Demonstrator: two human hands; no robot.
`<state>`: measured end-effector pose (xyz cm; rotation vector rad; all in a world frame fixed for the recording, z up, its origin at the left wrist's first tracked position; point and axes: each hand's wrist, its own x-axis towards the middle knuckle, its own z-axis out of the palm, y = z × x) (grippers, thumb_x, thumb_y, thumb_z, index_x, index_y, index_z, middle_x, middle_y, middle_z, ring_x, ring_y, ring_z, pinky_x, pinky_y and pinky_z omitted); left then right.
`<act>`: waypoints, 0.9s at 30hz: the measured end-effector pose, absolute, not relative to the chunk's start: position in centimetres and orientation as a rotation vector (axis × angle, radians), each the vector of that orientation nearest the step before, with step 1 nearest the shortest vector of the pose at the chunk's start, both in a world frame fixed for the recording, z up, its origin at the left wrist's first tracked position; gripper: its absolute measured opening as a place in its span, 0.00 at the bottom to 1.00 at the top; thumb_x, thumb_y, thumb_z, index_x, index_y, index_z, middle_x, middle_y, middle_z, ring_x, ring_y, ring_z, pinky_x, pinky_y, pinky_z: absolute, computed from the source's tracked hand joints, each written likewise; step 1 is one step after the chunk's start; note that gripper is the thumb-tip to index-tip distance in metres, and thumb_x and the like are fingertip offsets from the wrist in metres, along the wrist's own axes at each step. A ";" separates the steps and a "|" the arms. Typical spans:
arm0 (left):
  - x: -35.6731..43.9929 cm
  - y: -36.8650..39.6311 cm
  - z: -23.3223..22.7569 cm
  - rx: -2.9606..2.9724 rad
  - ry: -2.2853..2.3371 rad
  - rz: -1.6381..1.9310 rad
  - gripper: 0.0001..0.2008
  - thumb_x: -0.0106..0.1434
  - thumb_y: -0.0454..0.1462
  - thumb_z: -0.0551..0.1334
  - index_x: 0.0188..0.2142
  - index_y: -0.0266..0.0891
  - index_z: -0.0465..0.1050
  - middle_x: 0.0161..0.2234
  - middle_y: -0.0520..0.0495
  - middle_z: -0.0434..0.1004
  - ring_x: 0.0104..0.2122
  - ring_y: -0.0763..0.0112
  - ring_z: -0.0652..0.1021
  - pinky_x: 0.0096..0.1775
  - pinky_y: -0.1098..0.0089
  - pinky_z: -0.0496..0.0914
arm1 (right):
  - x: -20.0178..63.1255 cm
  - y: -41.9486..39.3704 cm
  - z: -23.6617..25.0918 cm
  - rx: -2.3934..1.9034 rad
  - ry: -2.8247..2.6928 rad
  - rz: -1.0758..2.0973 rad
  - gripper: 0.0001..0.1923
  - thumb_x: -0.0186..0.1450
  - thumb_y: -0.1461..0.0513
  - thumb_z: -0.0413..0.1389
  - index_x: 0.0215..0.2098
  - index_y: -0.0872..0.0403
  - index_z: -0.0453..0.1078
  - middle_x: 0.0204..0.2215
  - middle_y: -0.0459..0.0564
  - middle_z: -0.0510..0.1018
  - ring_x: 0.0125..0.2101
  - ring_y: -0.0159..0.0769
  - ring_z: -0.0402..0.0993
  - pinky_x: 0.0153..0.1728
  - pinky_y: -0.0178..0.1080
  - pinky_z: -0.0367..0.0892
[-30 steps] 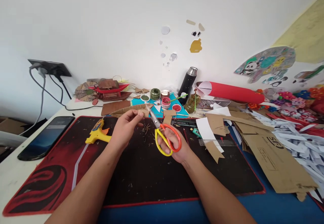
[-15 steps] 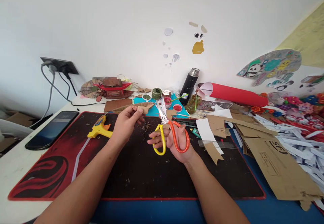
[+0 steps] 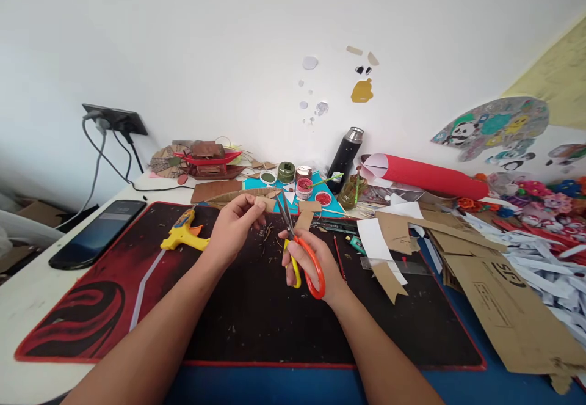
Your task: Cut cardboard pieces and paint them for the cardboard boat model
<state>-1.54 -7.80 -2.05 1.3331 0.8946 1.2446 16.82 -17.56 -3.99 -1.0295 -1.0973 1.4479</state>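
Note:
My left hand [image 3: 233, 225] pinches a small piece of cardboard [image 3: 267, 204] between thumb and fingertips, over the far part of the dark desk mat [image 3: 265, 319]. To its right, my right hand [image 3: 326, 261] is closed around the scissors [image 3: 317, 280], which have one red and one yellow handle. Their blades point up and away, nearly together, just right of the cardboard and apart from it. Behind the blades lies another cardboard piece [image 3: 309, 207]. The fingers of my left hand partly hide the cardboard it holds.
A yellow glue gun [image 3: 184, 237] and a phone [image 3: 97, 234] lie at left. Paint jars [image 3: 286, 172] stand on a blue sheet at the back, near a black flask [image 3: 345, 153] and a model boat [image 3: 208, 156]. Cardboard sheets [image 3: 494, 307] and paper strips [image 3: 544, 270] cover the right side.
My right hand has turned and closed its fingers around the scissor handles, which were spread apart. The blades have come closer together. My left hand still pinches the cardboard, slightly farther right in view.

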 end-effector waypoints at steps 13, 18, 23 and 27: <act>-1.4 -8.1 -2.5 1.359 0.889 1.187 0.20 0.64 0.52 0.74 0.32 0.43 0.71 0.25 0.53 0.77 0.26 0.69 0.74 0.33 0.68 0.69 | 16.3 -17.8 -3.9 -1.120 -1.181 1.369 0.24 0.68 0.45 0.69 0.51 0.53 0.77 0.26 0.40 0.76 0.15 0.29 0.73 0.17 0.32 0.66; -1.4 -8.3 -2.4 1.361 0.886 1.168 0.19 0.64 0.52 0.74 0.33 0.43 0.71 0.25 0.52 0.77 0.26 0.69 0.74 0.33 0.67 0.69 | 16.2 -17.8 -4.1 -1.130 -1.163 1.377 0.26 0.67 0.44 0.69 0.52 0.54 0.78 0.25 0.40 0.75 0.14 0.28 0.72 0.17 0.31 0.65; -1.3 -8.4 -2.3 1.329 0.891 1.170 0.20 0.62 0.53 0.75 0.32 0.43 0.71 0.24 0.53 0.77 0.25 0.69 0.74 0.32 0.67 0.69 | 16.2 -17.8 -4.3 -1.140 -1.164 1.371 0.26 0.67 0.44 0.69 0.52 0.53 0.78 0.25 0.39 0.75 0.14 0.28 0.71 0.17 0.32 0.65; -1.2 -8.4 -2.2 1.303 0.882 1.168 0.21 0.60 0.53 0.76 0.32 0.43 0.71 0.24 0.53 0.77 0.24 0.70 0.74 0.31 0.68 0.69 | 16.1 -17.8 -4.3 -1.143 -1.174 1.367 0.27 0.67 0.43 0.69 0.52 0.53 0.78 0.26 0.40 0.75 0.14 0.28 0.71 0.17 0.31 0.65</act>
